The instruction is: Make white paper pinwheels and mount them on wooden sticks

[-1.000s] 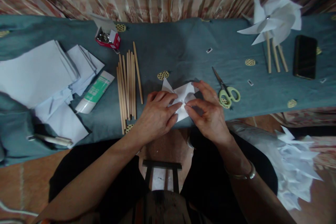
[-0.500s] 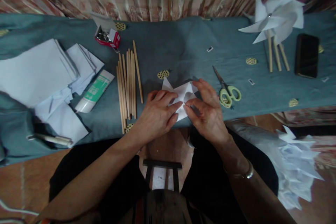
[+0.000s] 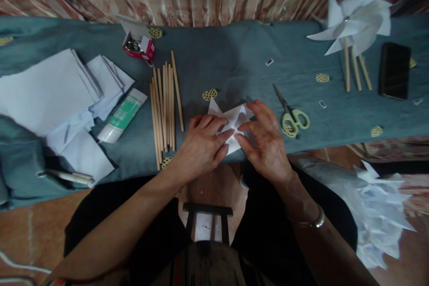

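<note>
A partly folded white paper pinwheel (image 3: 240, 111) lies at the table's front edge, its pointed corners sticking out at the upper left and upper right. From the left, my left hand (image 3: 203, 145) presses on it, the index fingertip at its centre. My right hand (image 3: 266, 143) holds its right side, with thumb and index finger bent close together at the centre and the other fingers over the upper right corner. What lies under the fingertips is hidden. Green-handled scissors (image 3: 291, 116) lie just right of my right hand. Several wooden sticks (image 3: 164, 107) lie left of my left hand.
At the left are stacked white paper (image 3: 50, 91), a glue tube (image 3: 123, 116) and a pen (image 3: 69, 176). An open red box (image 3: 139, 49) holds small metal pieces. Finished pinwheels (image 3: 360, 15) and a black phone (image 3: 394, 70) lie at the right. More pinwheels (image 3: 380, 210) fill a bag below.
My right thumb and index finger have parted slightly at the pinwheel's centre. My left hand stays on the paper. The whole view has shifted a little.
</note>
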`<state>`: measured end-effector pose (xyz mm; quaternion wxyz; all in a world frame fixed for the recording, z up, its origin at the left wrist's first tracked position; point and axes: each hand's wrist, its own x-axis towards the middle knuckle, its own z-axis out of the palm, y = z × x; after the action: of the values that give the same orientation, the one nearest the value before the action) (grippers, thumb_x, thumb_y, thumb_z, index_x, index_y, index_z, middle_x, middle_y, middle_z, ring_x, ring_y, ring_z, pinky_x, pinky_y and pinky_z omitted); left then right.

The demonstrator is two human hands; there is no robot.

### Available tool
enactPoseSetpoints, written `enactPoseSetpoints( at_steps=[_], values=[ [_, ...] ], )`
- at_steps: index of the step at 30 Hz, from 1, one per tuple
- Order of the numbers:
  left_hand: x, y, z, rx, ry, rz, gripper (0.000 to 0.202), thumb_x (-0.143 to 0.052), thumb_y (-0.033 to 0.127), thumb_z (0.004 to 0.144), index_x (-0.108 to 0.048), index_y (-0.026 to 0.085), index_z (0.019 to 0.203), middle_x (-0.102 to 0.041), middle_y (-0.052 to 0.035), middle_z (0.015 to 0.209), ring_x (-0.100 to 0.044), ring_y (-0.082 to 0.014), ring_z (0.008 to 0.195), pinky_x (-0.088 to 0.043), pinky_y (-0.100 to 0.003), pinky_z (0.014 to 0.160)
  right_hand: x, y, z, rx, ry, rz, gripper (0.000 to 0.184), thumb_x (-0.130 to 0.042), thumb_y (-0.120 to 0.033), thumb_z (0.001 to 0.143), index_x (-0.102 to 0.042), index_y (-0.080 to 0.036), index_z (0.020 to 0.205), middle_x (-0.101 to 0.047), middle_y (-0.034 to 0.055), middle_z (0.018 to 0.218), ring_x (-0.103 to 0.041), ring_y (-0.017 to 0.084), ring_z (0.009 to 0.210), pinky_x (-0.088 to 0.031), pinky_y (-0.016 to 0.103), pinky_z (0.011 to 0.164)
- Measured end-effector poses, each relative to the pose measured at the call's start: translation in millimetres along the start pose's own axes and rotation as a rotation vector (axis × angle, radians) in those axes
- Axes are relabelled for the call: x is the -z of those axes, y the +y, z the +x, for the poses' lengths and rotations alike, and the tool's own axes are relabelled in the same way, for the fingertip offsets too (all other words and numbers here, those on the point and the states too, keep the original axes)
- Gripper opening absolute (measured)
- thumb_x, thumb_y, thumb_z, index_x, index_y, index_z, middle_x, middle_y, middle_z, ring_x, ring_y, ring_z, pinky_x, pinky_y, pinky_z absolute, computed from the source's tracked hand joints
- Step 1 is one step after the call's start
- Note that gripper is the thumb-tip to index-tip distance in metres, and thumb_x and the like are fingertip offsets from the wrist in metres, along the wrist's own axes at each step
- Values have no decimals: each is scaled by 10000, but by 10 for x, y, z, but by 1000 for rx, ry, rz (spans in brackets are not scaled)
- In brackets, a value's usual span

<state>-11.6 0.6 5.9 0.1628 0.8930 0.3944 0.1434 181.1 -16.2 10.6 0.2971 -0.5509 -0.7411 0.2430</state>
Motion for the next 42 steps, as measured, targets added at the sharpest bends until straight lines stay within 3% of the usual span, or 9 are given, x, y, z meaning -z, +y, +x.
enactPoseSetpoints(
  at_steps=[5,27,42],
  values=[
    [2,2,3,-2,6,16,319,-493,284,917,-635,201,1190,-599,-103,1226,-501,-290,1129,-390,-500,947,0,-1,-2,-20,-1,-4,229,-586,-307,900,-638,-354,1118,-427,-65,1517,-269,304,1472,-215,545,1212],
    [-4,1,1,-2,25,-26,333,-494,269,913,-604,199,1220,-603,-107,1228,-503,-294,1136,-397,-500,938,1,74,-4,-24,-7,-28,114,-610,-320,888,-694,-341,963,-455,-88,1494,-306,295,1455,-248,541,1200],
    [-19,-7,-6,-7,34,-26,328,-510,267,904,-604,191,1209,-610,-107,1230,-508,-295,1137,-403,-496,939,-14,112,-9,-5,-15,-114,172,-567,-373,914,-667,-282,1020,-467,8,1487,-344,301,1435,-312,539,1156]
  ],
)
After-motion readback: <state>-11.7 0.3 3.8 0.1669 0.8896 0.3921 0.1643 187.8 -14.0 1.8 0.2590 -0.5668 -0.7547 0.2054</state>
